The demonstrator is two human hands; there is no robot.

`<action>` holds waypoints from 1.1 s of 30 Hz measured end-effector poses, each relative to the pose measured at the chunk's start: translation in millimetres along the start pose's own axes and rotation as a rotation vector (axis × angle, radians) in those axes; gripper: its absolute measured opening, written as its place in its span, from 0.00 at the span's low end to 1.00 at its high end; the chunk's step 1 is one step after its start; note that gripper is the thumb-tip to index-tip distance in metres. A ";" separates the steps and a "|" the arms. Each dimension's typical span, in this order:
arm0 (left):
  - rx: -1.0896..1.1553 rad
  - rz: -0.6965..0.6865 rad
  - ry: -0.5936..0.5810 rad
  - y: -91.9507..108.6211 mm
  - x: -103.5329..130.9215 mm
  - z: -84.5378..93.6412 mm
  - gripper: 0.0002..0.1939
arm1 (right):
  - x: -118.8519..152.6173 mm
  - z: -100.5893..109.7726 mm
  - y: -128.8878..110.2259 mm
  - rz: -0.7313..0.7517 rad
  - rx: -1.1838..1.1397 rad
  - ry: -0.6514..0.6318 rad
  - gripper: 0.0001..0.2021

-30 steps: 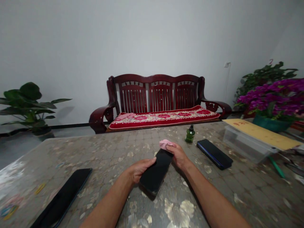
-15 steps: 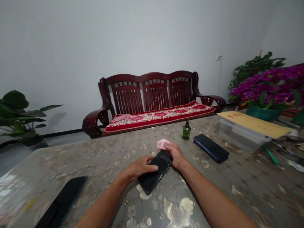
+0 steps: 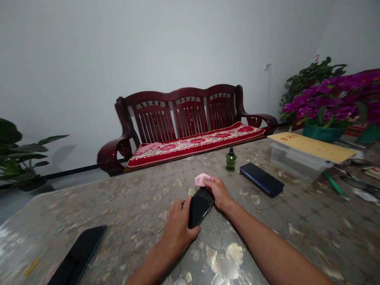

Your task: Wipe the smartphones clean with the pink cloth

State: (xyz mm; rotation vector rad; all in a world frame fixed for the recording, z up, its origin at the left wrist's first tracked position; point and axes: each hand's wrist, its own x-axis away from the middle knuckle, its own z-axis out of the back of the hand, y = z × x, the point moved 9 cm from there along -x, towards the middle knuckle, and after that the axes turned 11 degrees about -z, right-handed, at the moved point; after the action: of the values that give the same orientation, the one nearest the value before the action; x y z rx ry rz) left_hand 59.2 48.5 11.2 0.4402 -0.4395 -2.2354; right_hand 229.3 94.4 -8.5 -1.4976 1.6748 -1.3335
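Note:
A black smartphone (image 3: 199, 208) is held low over the patterned table, tilted toward the upper right. My left hand (image 3: 178, 223) grips its near-left end, thumb on one edge and fingers along the other. At the far end, my right hand (image 3: 217, 192) pinches a pink cloth (image 3: 202, 180) and touches the phone's upper right corner. Faint smears or streaks show on the glass near that corner. Beyond the right hand, a small green bottle (image 3: 230, 160) with a black cap stands upright.
A second phone (image 3: 261, 179) lies right of the bottle; a third dark phone (image 3: 78, 255) lies front left. At right, a clear plastic box (image 3: 297, 162) bears a yellow envelope (image 3: 314, 147), near a green-handled tool (image 3: 333, 183) and purple flowers (image 3: 329, 99). A wooden bench (image 3: 184, 114) stands behind the table.
My left hand has shifted from the phone's middle, thumb across the screen, to wrap round its near end. My right hand keeps the cloth at the far end. The view has turned slightly.

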 end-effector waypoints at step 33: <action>0.244 -0.084 0.178 -37.2 40.0 31.4 0.36 | 5.1 -8.5 -11.5 -0.056 0.395 -0.181 0.13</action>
State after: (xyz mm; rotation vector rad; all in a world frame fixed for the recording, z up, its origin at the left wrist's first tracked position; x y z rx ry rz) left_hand -3.6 46.2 15.5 0.7915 -0.6109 -2.2072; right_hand 225.6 93.4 6.1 -1.3883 1.1821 -1.4128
